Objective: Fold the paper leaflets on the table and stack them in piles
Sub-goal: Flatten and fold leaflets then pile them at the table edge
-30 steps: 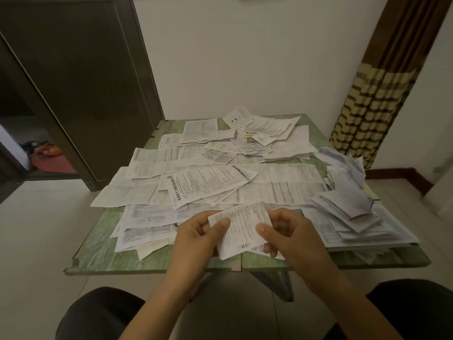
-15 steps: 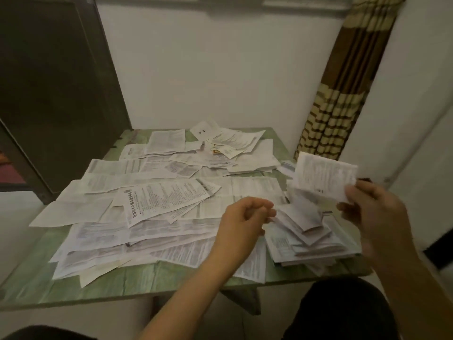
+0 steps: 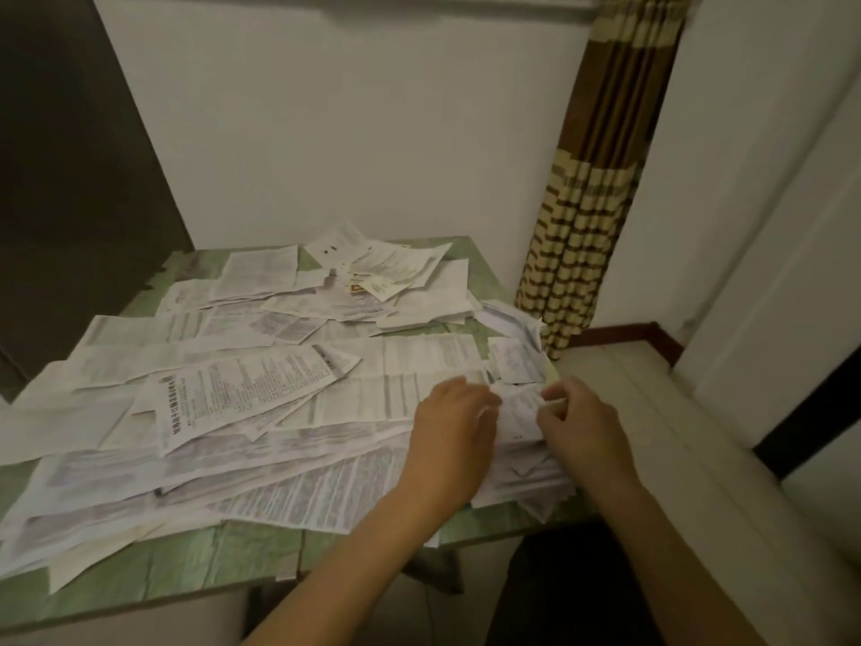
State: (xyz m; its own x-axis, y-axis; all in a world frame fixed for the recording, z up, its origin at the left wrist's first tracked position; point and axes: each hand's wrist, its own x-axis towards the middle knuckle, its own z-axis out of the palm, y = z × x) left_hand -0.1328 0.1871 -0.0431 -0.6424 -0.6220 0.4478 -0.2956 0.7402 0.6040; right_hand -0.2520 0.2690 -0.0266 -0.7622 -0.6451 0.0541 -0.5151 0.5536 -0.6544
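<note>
Many unfolded white printed leaflets (image 3: 242,394) lie spread and overlapping over the green table (image 3: 195,566). At the table's right edge sits a pile of folded leaflets (image 3: 526,477). On top of it lies a folded leaflet (image 3: 517,412), between my two hands. My right hand (image 3: 580,428) pinches that leaflet's right edge with curled fingers and thumb. My left hand (image 3: 449,433) lies back up with its fingertips touching the leaflet's left edge; its fingers are blurred. Another small folded sheet (image 3: 515,361) lies just behind the pile.
A brown and cream striped curtain (image 3: 591,216) hangs right of the table against the white wall. A dark door (image 3: 70,179) stands at the left. My dark-clothed knee (image 3: 550,585) is below the table's near right corner. Pale floor (image 3: 661,412) lies to the right.
My right hand has brought the folded leaflet down from the air onto the pile at the right. My left hand has moved right to meet it there.
</note>
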